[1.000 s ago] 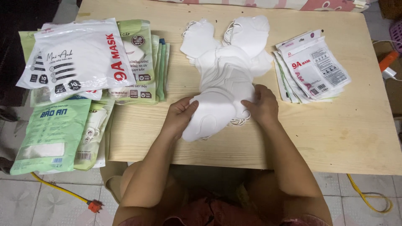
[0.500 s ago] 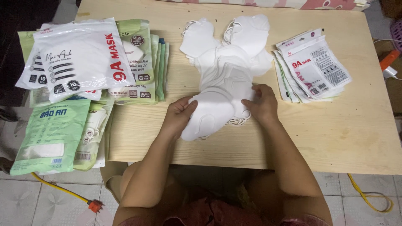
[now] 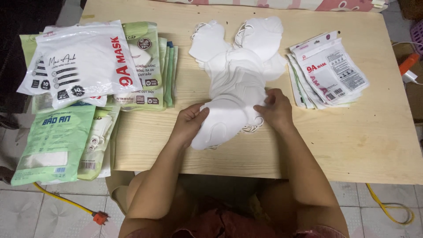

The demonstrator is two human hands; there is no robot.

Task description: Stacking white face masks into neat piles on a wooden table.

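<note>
A heap of white face masks (image 3: 240, 66) lies in the middle of a light wooden table (image 3: 352, 145). Nearest me sits a small stack of these masks (image 3: 224, 121), with ear loops showing at its right edge. My left hand (image 3: 189, 123) pinches the stack's left side. My right hand (image 3: 275, 108) grips its right side, fingers curled over the top mask. Both forearms reach in from the bottom of the view.
A fan of flat white mask pouches (image 3: 328, 72) lies right of the heap. White and green mask packs (image 3: 88, 66) pile up at the left, some overhanging the table edge (image 3: 55, 145). A yellow cable (image 3: 66, 200) runs over the tiled floor.
Both hands stay on the near stack of masks. My fingers have shifted slightly on its edges; the heap and the packs have not moved.
</note>
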